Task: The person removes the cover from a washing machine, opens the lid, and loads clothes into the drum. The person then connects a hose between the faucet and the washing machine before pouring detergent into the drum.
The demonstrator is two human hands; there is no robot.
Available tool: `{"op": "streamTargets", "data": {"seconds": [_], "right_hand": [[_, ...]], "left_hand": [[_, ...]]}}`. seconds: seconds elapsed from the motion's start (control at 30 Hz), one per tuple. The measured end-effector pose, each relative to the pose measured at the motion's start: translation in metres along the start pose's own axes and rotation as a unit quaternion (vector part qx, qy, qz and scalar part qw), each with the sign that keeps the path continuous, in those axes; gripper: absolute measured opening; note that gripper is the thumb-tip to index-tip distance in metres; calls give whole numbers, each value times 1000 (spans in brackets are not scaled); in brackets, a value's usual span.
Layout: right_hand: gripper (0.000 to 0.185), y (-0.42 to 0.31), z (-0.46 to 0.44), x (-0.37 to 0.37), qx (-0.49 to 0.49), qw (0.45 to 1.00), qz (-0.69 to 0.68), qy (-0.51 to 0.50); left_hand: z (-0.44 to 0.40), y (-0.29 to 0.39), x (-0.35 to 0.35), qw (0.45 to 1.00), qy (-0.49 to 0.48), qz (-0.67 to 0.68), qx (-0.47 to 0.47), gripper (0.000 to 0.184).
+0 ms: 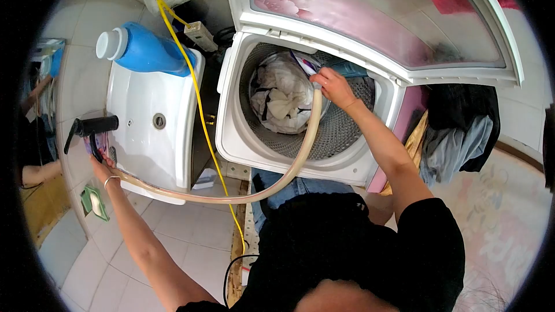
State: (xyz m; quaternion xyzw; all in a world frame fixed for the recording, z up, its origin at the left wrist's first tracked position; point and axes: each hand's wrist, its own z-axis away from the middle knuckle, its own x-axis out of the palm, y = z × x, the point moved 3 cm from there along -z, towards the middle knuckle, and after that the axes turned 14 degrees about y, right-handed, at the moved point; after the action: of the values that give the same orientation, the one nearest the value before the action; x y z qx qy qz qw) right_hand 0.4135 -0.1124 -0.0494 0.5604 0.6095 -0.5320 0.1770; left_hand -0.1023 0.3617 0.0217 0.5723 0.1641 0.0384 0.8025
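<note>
A long beige hose [254, 197] runs from the sink's faucet side to the open washing machine [231, 133]. My right hand [333, 88] grips its upper end above the drum. Beside that hand is a small purple and white object, partly hidden. White laundry [283, 95] lies in the drum. My left hand [105, 170] is closed around the other end of the hose, just below the black faucet [95, 126]. Something pinkish shows between the faucet and that hand; I cannot make it out.
The white sink [144, 156] holds a blue bottle [151, 49] at its back edge. A yellow cord [199, 104] hangs between sink and machine. The raised lid [370, 23] is behind the drum. Dark and grey clothes [457, 138] hang at right. A green soap dish [94, 203] is at left.
</note>
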Motion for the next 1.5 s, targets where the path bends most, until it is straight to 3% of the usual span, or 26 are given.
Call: {"op": "streamTargets", "data": {"seconds": [0.9, 1.5], "right_hand": [[19, -2, 7, 2, -8, 1000, 8, 7], [29, 0, 8, 4, 11, 1000, 0, 10]], "left_hand": [[13, 15, 10, 1000, 20, -20, -4, 37], [6, 11, 6, 998, 33, -46, -1, 39]]}}
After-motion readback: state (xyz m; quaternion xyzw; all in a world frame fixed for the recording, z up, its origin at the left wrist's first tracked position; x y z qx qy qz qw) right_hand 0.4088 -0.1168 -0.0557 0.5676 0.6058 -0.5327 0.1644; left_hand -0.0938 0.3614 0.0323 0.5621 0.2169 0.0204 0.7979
